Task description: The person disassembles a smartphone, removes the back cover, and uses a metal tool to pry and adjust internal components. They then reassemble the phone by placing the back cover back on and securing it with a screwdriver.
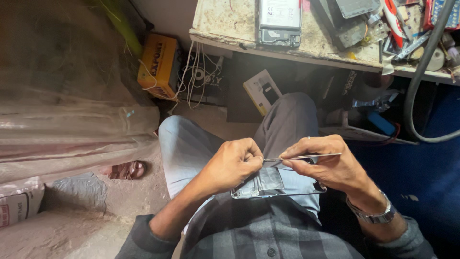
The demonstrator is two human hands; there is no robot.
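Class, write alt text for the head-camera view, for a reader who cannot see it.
Two bare hands work over a lap: the right hand holds thin metal tweezers, their tip meeting the pinched fingers of the left hand, above an opened phone resting on the thighs. A cluttered workbench stands beyond the knees.

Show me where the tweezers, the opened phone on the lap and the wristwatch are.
tweezers [306,156]: head view, middle of the thin metal shaft.
opened phone [268,184]: head view, exposed inner face between the hands.
wristwatch [376,214]: head view, metal band on the right wrist.
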